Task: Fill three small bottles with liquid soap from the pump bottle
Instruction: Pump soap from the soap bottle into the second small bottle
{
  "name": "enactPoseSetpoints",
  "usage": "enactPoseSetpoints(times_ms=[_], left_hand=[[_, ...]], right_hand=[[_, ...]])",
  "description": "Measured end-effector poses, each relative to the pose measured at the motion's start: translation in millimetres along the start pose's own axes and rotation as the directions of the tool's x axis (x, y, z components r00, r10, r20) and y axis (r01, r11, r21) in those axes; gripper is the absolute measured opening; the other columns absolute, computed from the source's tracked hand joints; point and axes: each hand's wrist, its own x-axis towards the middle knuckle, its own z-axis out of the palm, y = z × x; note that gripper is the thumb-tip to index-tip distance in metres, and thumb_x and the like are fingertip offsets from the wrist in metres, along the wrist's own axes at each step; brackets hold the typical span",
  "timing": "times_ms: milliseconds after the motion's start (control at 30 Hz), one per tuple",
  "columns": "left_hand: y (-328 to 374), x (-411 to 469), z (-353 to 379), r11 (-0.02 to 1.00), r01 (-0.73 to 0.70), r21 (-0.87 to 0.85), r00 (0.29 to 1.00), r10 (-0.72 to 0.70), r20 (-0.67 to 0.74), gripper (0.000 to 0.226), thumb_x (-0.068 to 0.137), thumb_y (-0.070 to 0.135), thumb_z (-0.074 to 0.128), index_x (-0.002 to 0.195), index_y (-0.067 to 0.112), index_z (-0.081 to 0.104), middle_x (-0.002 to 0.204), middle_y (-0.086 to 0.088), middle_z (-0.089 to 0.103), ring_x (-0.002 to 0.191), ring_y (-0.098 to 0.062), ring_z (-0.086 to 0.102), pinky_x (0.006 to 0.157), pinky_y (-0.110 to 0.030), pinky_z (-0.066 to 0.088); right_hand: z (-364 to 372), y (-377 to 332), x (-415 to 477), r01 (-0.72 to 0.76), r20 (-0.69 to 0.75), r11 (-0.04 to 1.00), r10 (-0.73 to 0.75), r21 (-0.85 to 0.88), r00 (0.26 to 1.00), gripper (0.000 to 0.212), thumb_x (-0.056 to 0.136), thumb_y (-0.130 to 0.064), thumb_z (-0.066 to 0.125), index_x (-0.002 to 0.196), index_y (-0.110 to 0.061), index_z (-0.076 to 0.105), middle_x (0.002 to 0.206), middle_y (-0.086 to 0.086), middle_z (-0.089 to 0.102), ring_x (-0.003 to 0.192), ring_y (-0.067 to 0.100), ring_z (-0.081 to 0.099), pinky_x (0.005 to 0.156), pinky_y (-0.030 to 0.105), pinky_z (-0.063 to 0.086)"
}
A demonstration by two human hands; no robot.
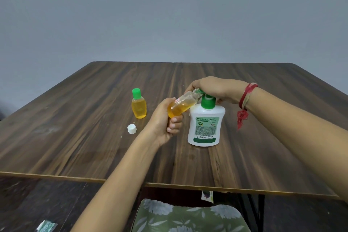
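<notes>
Nearest, below the surface's front edge, is one seat cushion [188, 216] with a grey-green flower print. Both bare forearms reach forward over the dark wood-grain surface [75, 147].

Two small bottles are in view, along with one pump bottle and one loose white cap.

The left hand [165, 122] grips the open small bottle [183, 104] by its base, with the fingers curled round it. The bottle is lifted off the surface and tilted, its mouth up and to the right against the pump's spout. It is partly full of amber soap.

Just right of that hand, the white pump bottle [205, 128] stands upright near the middle of the surface, green collar at its neck. The right hand [216, 88] lies palm-down over the pump head with its fingers curled down round it and the thumb by the collar. A red thread band [244, 100] circles that wrist.

The white cap [131, 129] lies on the surface to the left of the left hand. Further back, the capped small bottle [139, 106] stands upright, full of amber soap under a green cap.

Behind everything is a plain grey wall [169, 15].
</notes>
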Motion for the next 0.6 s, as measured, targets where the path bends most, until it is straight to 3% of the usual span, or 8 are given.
enactPoseSetpoints(times_ms=[267, 400, 500, 600], left_hand=[[-0.5, 0.4, 1.5, 1.000, -0.002, -0.019, 1.000, 0.002, 0.010, 0.038, 0.096, 0.035, 0.033, 0.064, 0.016, 0.042, 0.038, 0.005, 0.030, 0.028, -0.004, 0.026, 0.027, -0.012, 0.016], [-2.5, 0.0, 0.9, 1.000, 0.005, -0.004, 1.000, -0.005, 0.002, 0.037, 0.096, 0.035, 0.033, 0.065, 0.016, 0.041, 0.038, 0.005, 0.030, 0.028, -0.004, 0.025, 0.027, -0.012, 0.014], [-0.8, 0.7, 2.0, 1.000, -0.002, -0.016, 1.000, 0.003, 0.012, 0.036, 0.095, 0.034, 0.032, 0.065, 0.016, 0.041, 0.038, 0.005, 0.030, 0.028, -0.004, 0.025, 0.027, -0.012, 0.015], [-0.2, 1.8, -0.2, 1.000, -0.006, -0.022, 1.000, 0.006, 0.006, 0.037, 0.096, 0.035, 0.032, 0.064, 0.016, 0.041, 0.038, 0.005, 0.030, 0.028, -0.004, 0.025, 0.026, -0.012, 0.016]], right_hand=[[-1.9, -1.6, -1.3, 0.008, -0.003, 1.000, -0.008, -0.022, 1.000, 0.031, 0.095, -0.019, 0.032, 0.093, -0.034, 0.059, 0.077, -0.006, 0.061, 0.072, 0.012, 0.048, 0.078, 0.037, 0.038], [1.0, -0.4, -1.6, 0.009, -0.004, 1.000, -0.009, -0.023, 1.000, 0.032, 0.095, -0.019, 0.034, 0.083, -0.034, 0.060, 0.083, -0.003, 0.063, 0.075, 0.015, 0.050, 0.076, 0.036, 0.038], [-4.0, -3.3, -2.1, 0.003, 0.000, 0.999, -0.003, -0.036, 1.000, 0.032, 0.095, -0.020, 0.033, 0.083, -0.035, 0.059, 0.074, -0.007, 0.062, 0.072, 0.012, 0.050, 0.081, 0.038, 0.037], [-1.6, -1.8, -0.7, 0.003, -0.002, 1.000, -0.003, -0.027, 1.000, 0.031, 0.095, -0.019, 0.034, 0.086, -0.035, 0.059, 0.073, -0.006, 0.060, 0.070, 0.012, 0.048, 0.077, 0.036, 0.037]])
